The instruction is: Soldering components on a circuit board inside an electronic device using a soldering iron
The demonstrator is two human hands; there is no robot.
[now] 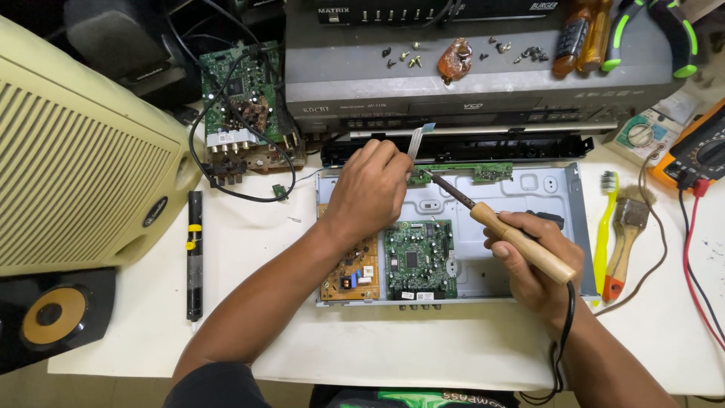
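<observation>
An open metal player chassis [521,198] lies on the white table, holding a green circuit board [420,258] and a tan power board [356,276]. A narrow green strip board [483,172] runs along its far edge. My right hand [532,261] grips a wooden-handled soldering iron [502,227], whose tip touches the left end of the strip board. My left hand [368,189] rests at that same spot, pinching a flat white ribbon cable [416,139] by the board.
A cream speaker cabinet [83,151] fills the left. A black desoldering pump [195,253] lies beside it. Behind are a grey player [483,83] with loose screws, a green board [238,98] with cables. Right: yellow toothbrush [606,227], paintbrush [625,234], multimeter [698,151].
</observation>
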